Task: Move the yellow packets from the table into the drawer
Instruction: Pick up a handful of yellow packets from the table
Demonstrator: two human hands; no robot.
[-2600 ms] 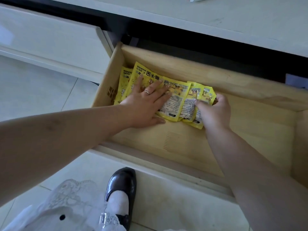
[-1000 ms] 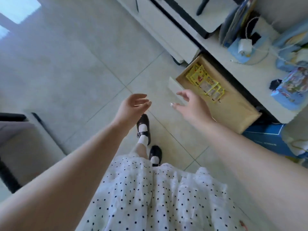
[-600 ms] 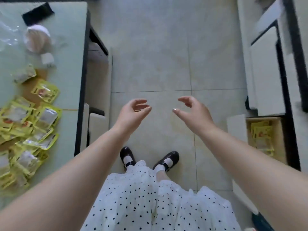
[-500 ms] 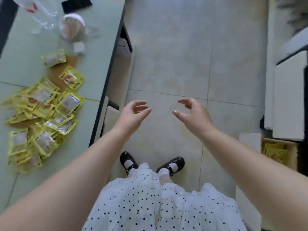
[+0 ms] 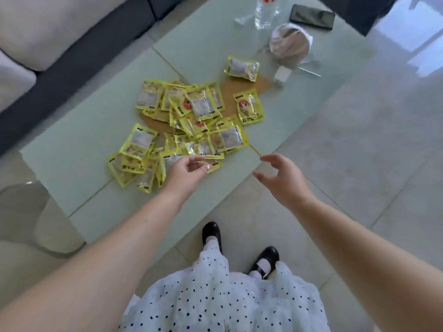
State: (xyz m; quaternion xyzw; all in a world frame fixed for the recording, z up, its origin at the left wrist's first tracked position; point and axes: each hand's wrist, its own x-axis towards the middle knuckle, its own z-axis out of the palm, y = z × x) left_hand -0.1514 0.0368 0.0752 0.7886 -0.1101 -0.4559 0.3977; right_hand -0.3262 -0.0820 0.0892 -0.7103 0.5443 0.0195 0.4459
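A heap of several yellow packets (image 5: 187, 125) lies on the pale green glass table (image 5: 79, 152). Two more yellow packets lie apart from it: one (image 5: 249, 109) to the right, another (image 5: 242, 67) farther back. My left hand (image 5: 187, 172) hovers over the near edge of the heap, fingers loosely curled, holding nothing. My right hand (image 5: 282, 179) hangs over the table's near right edge, fingers spread and empty. The drawer is out of view.
At the table's far end stand a clear plastic bottle (image 5: 265, 13), a black phone (image 5: 311, 16), a round mirror (image 5: 290, 45) and a small white box (image 5: 282, 75). A grey sofa (image 5: 48, 32) runs along the left. Tiled floor (image 5: 359, 140) lies to the right.
The view swung from the open drawer, across the floor, to the table. Both hands, empty after leaving packets in the drawer, now reach over the heap on the table.
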